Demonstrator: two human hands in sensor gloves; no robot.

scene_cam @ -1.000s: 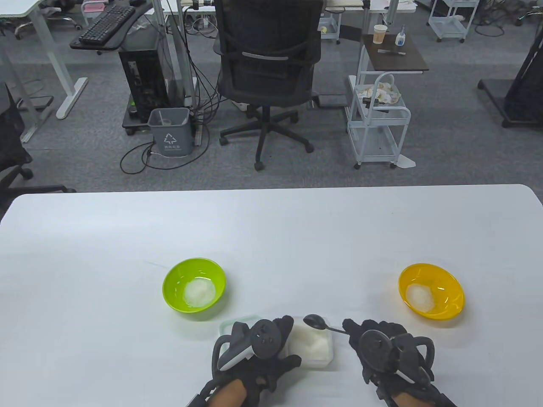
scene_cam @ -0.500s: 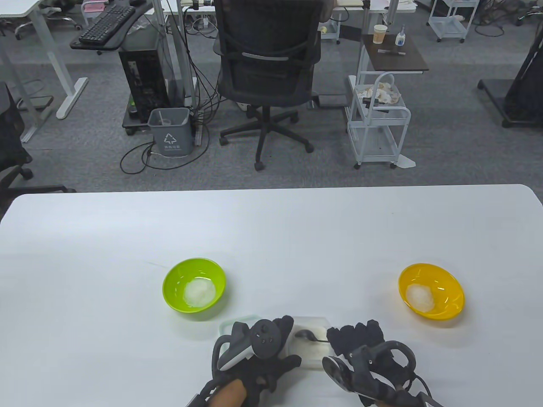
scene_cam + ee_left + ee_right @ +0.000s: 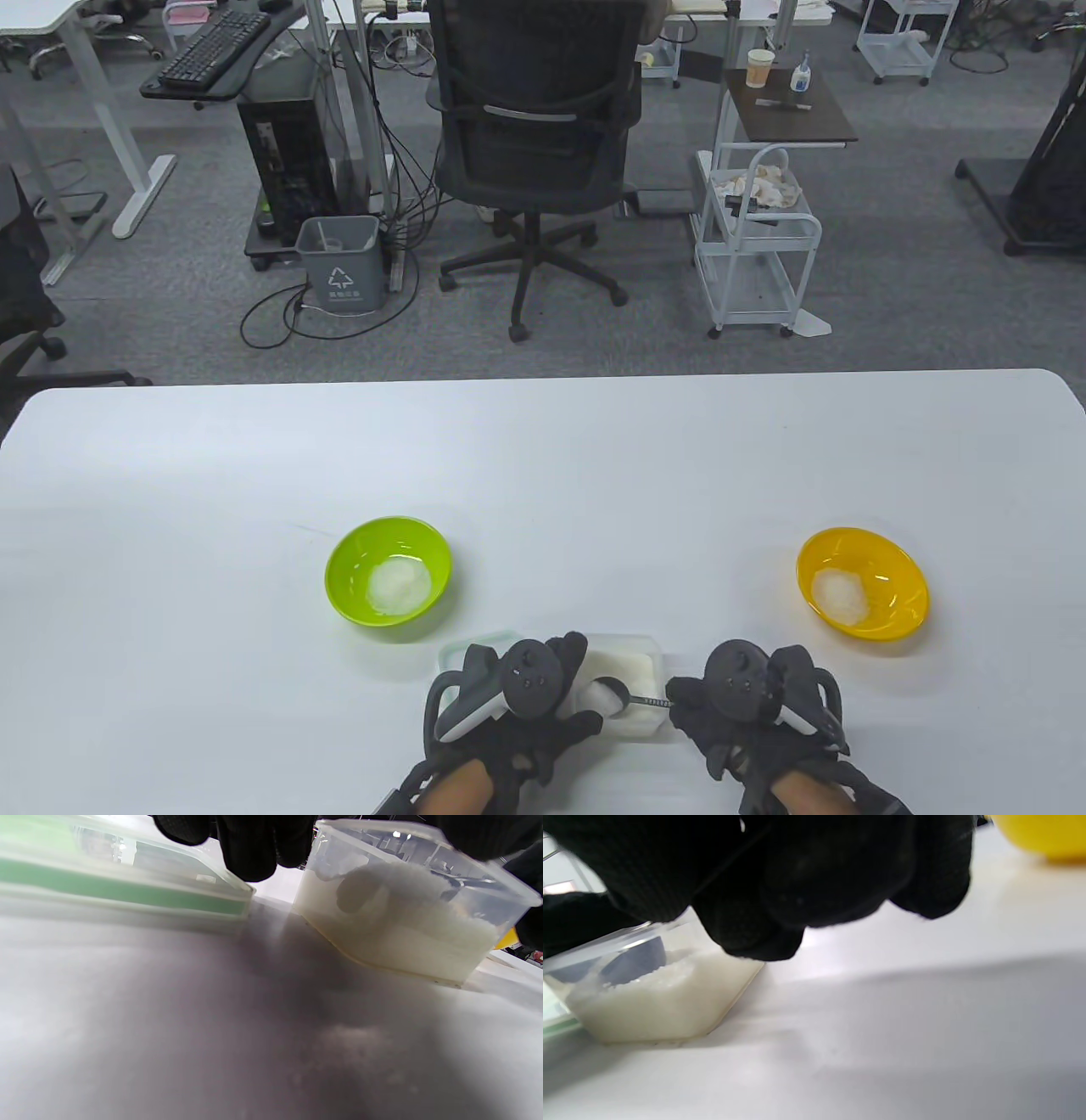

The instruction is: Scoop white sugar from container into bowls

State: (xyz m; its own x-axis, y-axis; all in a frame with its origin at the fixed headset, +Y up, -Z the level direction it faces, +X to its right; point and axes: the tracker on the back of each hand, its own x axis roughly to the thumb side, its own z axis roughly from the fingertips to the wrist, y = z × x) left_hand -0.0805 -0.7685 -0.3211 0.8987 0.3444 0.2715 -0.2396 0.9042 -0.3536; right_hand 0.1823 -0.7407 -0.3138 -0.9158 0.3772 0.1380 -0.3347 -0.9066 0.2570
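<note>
Since a second ago the right hand (image 3: 747, 705) has rolled back upright, tracker on top, and the spoon (image 3: 618, 694) has dropped from the tub's far rim into the sugar; half a second ago that hand was tipped on its side.

At 9 o'clock from the tub, a little farther back, sits the green bowl (image 3: 388, 583) with a mound of sugar in it. A green-edged lid (image 3: 127, 889) lies just left of the tub, partly under the left hand (image 3: 509, 705). That hand rests against the tub's (image 3: 632, 671) left side, fingers (image 3: 254, 844) curled over the rim there; whether it truly grips, I cannot tell. The tub stands at the near edge of the table (image 3: 543, 458), between the two hands, about half full of sugar (image 3: 403, 929). The spoon's bowl is in the sugar, loaded white, handle running to 3 o'clock into the right hand, whose fingers are closed around it. Well off at 2 o'clock is the yellow bowl (image 3: 863, 589), also holding sugar.
</note>
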